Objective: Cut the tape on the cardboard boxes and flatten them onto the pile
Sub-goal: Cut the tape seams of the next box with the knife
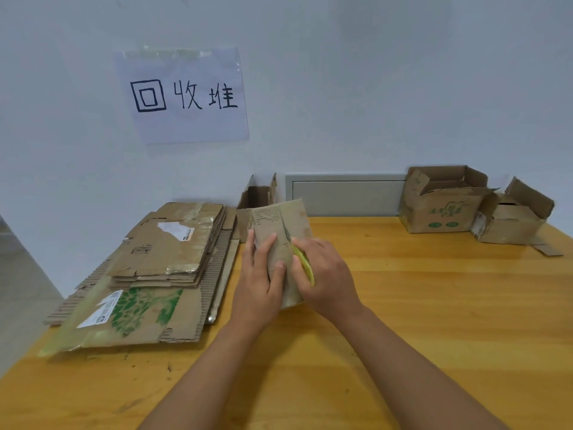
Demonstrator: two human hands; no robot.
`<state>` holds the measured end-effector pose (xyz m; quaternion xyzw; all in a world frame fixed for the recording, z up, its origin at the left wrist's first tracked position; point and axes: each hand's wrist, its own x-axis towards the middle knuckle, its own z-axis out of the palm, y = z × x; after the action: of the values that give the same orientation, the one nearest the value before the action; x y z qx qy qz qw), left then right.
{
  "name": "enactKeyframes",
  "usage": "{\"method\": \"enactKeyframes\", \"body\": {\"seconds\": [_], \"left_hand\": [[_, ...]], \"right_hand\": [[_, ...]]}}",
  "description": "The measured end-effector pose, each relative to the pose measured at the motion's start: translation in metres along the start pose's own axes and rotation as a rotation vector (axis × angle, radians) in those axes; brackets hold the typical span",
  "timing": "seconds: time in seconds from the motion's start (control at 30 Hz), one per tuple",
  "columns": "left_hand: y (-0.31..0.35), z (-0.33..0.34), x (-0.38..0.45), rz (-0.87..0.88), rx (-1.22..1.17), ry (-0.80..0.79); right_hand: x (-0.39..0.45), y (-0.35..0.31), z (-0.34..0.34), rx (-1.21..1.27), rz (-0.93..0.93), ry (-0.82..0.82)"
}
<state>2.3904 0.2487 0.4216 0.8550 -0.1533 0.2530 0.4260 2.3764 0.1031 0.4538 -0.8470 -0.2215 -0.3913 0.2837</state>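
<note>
A small brown cardboard box [280, 223] stands on the wooden table [434, 305], near its middle. My left hand [259, 274] grips the box's left side, thumb on its top face. My right hand [325, 271] holds a yellow utility knife [303, 262] whose blade lies along the seam on the box's top. A pile of flattened cardboard [155, 268] lies to the left of the box, against the wall.
Behind the held box stands an open box [255, 198]. Two more open boxes [440, 201] [514, 215] sit at the back right, with a cardboard scrap [547, 249] beside them. A paper sign [183, 94] hangs on the wall above the pile.
</note>
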Motion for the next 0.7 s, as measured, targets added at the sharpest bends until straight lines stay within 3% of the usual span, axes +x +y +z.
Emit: {"method": "enactKeyframes", "body": {"seconds": [0.7], "left_hand": [[-0.009,0.005,0.009,-0.094,-0.021,-0.019]], "right_hand": [[-0.033,-0.004,-0.020,0.010,-0.032,-0.093]]}}
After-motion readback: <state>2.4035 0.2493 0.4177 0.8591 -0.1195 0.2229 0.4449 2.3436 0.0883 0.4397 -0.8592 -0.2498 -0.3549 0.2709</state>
